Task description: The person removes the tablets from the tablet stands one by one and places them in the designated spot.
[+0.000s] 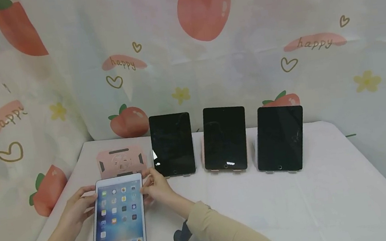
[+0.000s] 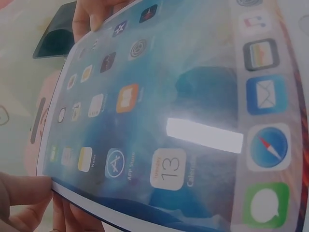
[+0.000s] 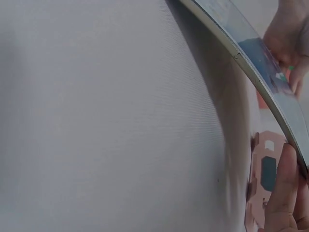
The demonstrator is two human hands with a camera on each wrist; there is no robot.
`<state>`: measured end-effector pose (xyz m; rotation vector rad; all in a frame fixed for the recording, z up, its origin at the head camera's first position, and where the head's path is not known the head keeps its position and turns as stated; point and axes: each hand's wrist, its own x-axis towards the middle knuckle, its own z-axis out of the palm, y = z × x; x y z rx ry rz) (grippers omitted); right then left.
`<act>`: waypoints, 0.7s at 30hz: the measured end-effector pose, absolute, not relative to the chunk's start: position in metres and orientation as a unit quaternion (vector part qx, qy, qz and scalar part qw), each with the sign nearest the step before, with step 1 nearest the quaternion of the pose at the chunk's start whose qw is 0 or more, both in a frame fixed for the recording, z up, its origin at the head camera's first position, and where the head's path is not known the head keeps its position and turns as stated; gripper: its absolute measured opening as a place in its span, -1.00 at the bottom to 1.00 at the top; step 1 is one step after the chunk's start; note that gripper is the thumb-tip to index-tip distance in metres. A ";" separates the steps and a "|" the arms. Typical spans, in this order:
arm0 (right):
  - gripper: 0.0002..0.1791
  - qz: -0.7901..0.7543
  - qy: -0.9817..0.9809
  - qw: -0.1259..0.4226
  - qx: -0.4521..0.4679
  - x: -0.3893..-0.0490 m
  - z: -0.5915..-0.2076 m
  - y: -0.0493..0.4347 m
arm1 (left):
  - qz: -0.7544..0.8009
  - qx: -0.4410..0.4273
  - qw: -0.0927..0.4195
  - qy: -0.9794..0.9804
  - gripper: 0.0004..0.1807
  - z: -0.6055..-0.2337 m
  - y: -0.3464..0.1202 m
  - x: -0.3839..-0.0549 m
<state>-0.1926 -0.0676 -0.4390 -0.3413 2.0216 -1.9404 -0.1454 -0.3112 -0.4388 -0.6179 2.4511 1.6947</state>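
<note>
A: Where is the white tablet [image 1: 121, 227]?

B: Lower left of the head frame, between the two hands, its lit screen facing the camera.

A: And the left hand [image 1: 75, 211]?

B: Pinching its left edge, near the upper corner. In the left wrist view, the thumb lies along the rim at lower left, with fingers beneath.

A: The right hand [image 1: 157, 186]?

B: It pinches the right edge, also near the top. The right wrist view has those fingers at lower right.

A: Is it flat on the table [image 1: 322, 209]?

B: The right wrist view shows a shadow under a raised side; whether its bottom end touches, I cannot tell.

A: What's nearby?

B: A pink stand [image 1: 121, 161] just above it in the head frame, and three black tablets [image 1: 226, 138] propped from centre to right.
</note>
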 end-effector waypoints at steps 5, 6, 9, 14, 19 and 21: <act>-0.62 -0.660 0.724 0.165 -0.114 -0.191 -0.445 -0.069 | 0.547 -0.204 0.077 0.808 -0.53 -0.429 -0.307 -0.141; -0.62 -0.654 0.729 0.166 -0.112 -0.191 -0.445 -0.069 | 0.545 -0.207 0.080 0.808 -0.52 -0.431 -0.308 -0.141; -0.63 -0.634 0.748 0.171 -0.103 -0.189 -0.446 -0.070 | 0.539 -0.214 0.091 0.810 -0.52 -0.432 -0.310 -0.143; -0.61 -0.618 0.759 0.184 -0.087 -0.186 -0.448 -0.073 | 0.538 -0.226 0.106 0.805 -0.51 -0.434 -0.313 -0.147; -0.57 -0.623 0.754 0.195 -0.075 -0.182 -0.447 -0.073 | 0.528 -0.231 0.124 0.808 -0.50 -0.435 -0.314 -0.147; -0.56 -0.626 0.751 0.197 -0.071 -0.181 -0.446 -0.073 | 0.526 -0.231 0.127 0.809 -0.49 -0.436 -0.314 -0.148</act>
